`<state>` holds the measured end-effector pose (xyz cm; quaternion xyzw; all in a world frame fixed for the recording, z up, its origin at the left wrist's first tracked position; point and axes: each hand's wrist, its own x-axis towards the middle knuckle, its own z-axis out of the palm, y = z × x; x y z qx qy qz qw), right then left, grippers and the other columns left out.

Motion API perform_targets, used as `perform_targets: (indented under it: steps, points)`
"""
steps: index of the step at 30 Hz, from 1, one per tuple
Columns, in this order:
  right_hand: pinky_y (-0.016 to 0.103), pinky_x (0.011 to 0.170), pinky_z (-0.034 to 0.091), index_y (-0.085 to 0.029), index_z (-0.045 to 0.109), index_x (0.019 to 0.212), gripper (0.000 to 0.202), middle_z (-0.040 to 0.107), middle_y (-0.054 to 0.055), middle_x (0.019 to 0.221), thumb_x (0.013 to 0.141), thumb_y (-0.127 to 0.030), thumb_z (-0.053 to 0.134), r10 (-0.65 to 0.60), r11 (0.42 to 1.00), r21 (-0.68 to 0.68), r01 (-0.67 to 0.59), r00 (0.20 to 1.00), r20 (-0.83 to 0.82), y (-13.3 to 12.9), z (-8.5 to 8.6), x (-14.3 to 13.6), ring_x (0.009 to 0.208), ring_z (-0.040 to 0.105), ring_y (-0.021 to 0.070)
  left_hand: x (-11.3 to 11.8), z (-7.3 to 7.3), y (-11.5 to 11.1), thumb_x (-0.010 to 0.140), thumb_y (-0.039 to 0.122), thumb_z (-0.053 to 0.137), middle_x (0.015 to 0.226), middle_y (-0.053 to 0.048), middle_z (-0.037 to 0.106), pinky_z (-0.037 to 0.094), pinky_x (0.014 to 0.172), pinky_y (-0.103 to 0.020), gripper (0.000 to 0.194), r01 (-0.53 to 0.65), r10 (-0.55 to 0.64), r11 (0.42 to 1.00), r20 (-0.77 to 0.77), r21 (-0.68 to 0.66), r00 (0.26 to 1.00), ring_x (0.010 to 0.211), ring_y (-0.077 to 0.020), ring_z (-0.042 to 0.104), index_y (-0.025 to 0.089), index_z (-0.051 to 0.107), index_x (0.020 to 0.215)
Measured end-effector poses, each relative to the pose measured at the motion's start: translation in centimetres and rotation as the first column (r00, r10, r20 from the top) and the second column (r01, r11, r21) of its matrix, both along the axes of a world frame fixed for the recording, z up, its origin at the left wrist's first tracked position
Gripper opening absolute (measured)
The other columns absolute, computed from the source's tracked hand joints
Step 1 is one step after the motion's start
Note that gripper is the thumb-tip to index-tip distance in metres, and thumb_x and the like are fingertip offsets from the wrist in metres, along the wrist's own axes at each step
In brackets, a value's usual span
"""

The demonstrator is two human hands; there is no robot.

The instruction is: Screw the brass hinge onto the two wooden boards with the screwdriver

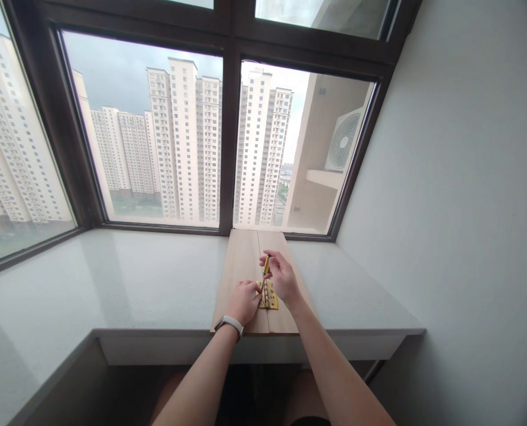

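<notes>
Brass-coloured hinge lies opened flat across the seam between two pale wooden boards, the left board and the right board, near their front ends. Right leaf exposed, dark holes visible; left leaf mostly covered by the left hand, so its holes cannot be counted. Left fingertips bent down at that leaf, beside the lower end of the screwdriver; whether they pinch a screw, steady the shaft or only press, I cannot make out. Right hand holds the screwdriver's yellow-and-black handle in a narrow fingertip grip, shaft slanting down to the hinge; handle partly behind fingers, tip lost among the left fingers. Pale wristband on left wrist. Boards rest side by side on the white sill, far ends by the dark window frame. Beyond the glass: tower blocks, some cut off at left, and an outdoor fan unit. Legs below the sill largely lost in shadow.
</notes>
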<state>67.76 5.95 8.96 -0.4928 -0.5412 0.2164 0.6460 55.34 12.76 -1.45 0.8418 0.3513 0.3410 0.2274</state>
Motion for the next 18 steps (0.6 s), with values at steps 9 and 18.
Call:
perform_targets:
  steps: [9, 18]
  points:
    - [0.033, 0.055, 0.064, -0.023, 0.063, 0.099, 0.048, 0.074, 0.011, 0.100, 0.085, -0.068, 0.074, -0.084, 0.996, 0.034, 0.084, 0.996, 0.023, -0.41, 0.59, -0.07, 0.095, 0.073, 0.0289, -0.06, 0.05, -0.14, 0.089, 0.023, 0.069, 0.108, -0.007, 0.073, 0.043, 0.099, -0.037, 0.005, 0.005, -0.004, 1.000, 0.026, -0.023, 1.000, 0.111, -0.0258, 0.061, 0.023, 0.073, 0.091]
    - [0.031, 0.060, 0.065, -0.023, 0.066, 0.115, 0.047, 0.074, 0.010, 0.103, 0.094, -0.065, 0.063, 0.029, 1.000, 0.011, -0.029, 1.000, -0.009, -0.45, 0.45, -0.35, 0.098, 0.072, 0.0256, 0.03, -0.28, 0.05, 0.088, 0.020, 0.070, 0.108, -0.005, 0.073, 0.044, 0.099, -0.037, 0.006, 0.003, -0.003, 1.000, 0.060, -0.012, 0.998, 0.108, -0.0245, 0.062, 0.023, 0.074, 0.091]
